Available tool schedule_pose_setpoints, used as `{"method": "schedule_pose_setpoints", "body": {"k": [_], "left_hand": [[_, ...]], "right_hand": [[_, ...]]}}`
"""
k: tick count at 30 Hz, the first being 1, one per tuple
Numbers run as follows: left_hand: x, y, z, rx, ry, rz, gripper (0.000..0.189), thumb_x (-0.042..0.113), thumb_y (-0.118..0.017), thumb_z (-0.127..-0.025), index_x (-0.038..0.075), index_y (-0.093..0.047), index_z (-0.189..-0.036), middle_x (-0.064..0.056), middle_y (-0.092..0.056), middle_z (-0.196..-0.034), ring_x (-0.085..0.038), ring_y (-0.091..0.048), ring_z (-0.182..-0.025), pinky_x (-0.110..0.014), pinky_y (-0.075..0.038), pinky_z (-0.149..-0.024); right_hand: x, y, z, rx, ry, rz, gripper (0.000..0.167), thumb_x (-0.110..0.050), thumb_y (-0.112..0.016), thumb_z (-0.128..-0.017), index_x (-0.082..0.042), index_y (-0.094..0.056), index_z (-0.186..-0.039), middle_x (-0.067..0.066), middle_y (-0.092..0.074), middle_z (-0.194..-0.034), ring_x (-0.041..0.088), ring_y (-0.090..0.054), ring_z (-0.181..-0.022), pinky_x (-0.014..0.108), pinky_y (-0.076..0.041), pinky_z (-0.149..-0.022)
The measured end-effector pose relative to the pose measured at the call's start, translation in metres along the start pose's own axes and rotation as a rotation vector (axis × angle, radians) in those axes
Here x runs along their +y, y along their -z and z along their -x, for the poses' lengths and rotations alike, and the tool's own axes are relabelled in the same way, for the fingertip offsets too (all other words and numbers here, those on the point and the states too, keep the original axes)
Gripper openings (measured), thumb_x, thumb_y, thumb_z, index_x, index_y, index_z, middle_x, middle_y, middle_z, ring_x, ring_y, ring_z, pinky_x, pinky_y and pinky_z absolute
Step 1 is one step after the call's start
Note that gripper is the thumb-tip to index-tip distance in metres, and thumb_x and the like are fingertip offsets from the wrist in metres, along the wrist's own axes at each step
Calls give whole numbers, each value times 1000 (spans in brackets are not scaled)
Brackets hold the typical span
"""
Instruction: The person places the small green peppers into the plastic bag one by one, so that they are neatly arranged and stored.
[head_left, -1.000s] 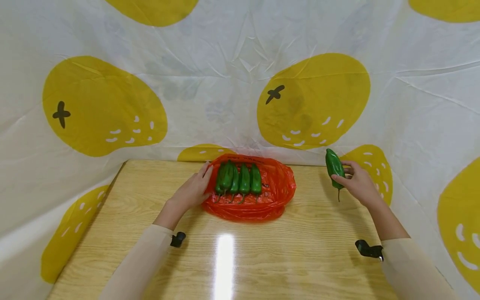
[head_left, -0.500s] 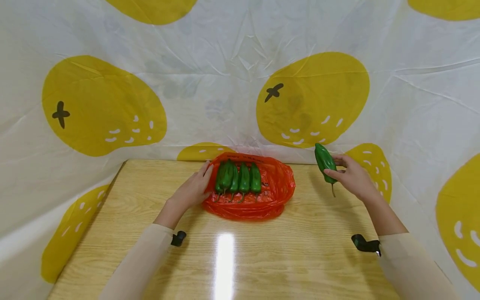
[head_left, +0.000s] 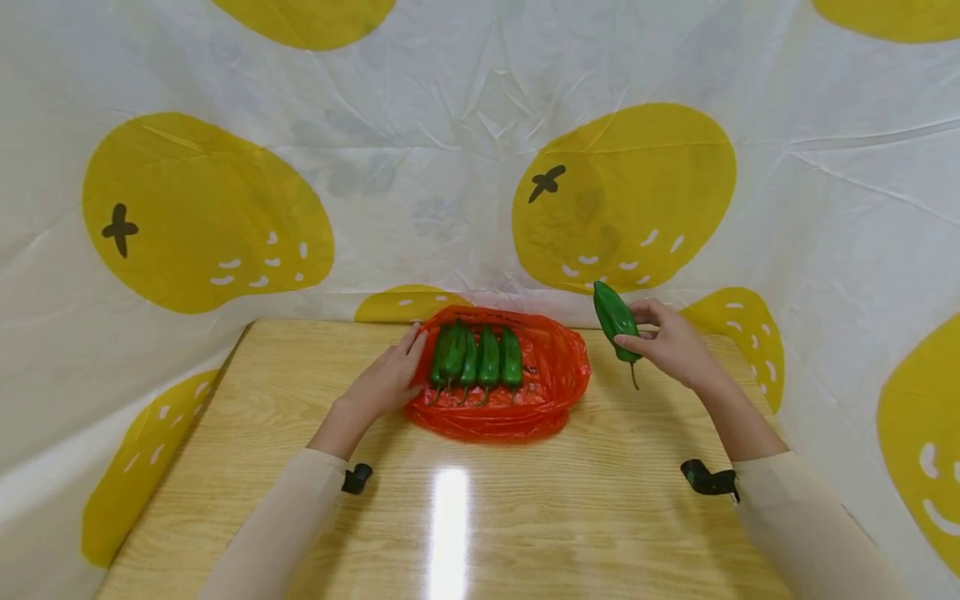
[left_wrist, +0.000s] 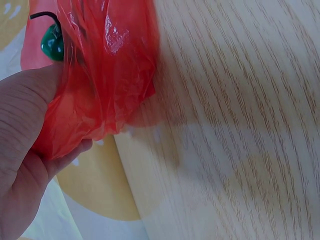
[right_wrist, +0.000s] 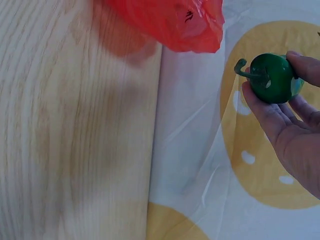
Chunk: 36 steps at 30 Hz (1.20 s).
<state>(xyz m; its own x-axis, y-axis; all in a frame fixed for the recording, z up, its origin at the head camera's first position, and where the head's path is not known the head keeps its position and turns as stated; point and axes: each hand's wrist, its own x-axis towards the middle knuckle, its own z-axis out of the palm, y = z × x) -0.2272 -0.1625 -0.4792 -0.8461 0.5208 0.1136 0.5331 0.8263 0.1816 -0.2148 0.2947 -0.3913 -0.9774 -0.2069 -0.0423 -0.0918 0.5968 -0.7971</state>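
Note:
A red plastic bag (head_left: pixel 555 375) lies spread open at the back of the table, with several green peppers (head_left: pixel 489 357) side by side in its left part, stems toward the front. My left hand (head_left: pixel 385 373) grips the bag's left edge; in the left wrist view its thumb and fingers pinch the red film (left_wrist: pixel 110 75) beside one pepper's stem end (left_wrist: pixel 52 44). To the right of the bag, my right hand (head_left: pixel 671 340) holds another green pepper (head_left: pixel 617 323) above the table, tip up and stem hanging down. The right wrist view shows thumb and fingers around this pepper (right_wrist: pixel 274 78).
The wooden table (head_left: pixel 525 517) has its back edge against a white cloth (head_left: pixel 420 217) printed with large yellow fruit. This cloth also hangs along both sides. A bright light reflection (head_left: pixel 447 533) lies on the table's front part.
My right hand has moved left with the pepper, closer to the bag and slightly higher. The left hand, the bag and the peppers in it stay where they were.

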Motion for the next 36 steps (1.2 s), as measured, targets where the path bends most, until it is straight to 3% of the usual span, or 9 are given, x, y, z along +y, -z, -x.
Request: {"method": "schedule_pose_setpoints", "body": {"k": [6,13,23,30,36], "left_hand": [[1,0,0,-6,2,-13,95,18,-83,-89,-8,-25,-160,-31,-26,-165,-49,-58,-127,-52,-50,-109],[1,0,0,2,-8,-9,93,17,-82,-89,-8,-26,-159,-31,-26,-165,-49,-58,-127,-52,-50,-109],[0,-1,-1,32,-19,-7,95,17,-84,-87,-7,-27,-159,-32,-28,-164,-48,-62,-122,-51,-52,-107],[1,-1,-2,23,-12,3,96,19,-84,-88,-6,-26,-160,-29,-24,-167,-48,-60,-125,-51,-51,-108],[1,0,-3,15,1,6,98,19,-84,-88,-6,-25,-161,-27,-22,-168,-49,-60,-124,-51,-51,-108]], "right_hand": [[-11,-15,-10,-50,24,-36,62,-22,-70,-100,6,-42,-147,27,-50,-144,46,-62,-124,33,-63,-85],[-23,-35,-24,-94,84,-13,50,-15,-72,-98,6,-51,-138,25,-58,-132,40,-67,-115,35,-64,-83],[-43,-62,-43,-142,92,103,47,-19,-75,-96,2,-59,-135,20,-67,-122,33,-68,-109,38,-63,-82],[-56,-80,-55,-182,100,221,51,-25,-76,-95,4,-61,-133,21,-69,-123,35,-65,-114,47,-58,-94],[-63,-96,-66,-228,91,243,47,-26,-75,-95,6,-64,-127,21,-70,-119,34,-67,-110,47,-58,-94]]}}
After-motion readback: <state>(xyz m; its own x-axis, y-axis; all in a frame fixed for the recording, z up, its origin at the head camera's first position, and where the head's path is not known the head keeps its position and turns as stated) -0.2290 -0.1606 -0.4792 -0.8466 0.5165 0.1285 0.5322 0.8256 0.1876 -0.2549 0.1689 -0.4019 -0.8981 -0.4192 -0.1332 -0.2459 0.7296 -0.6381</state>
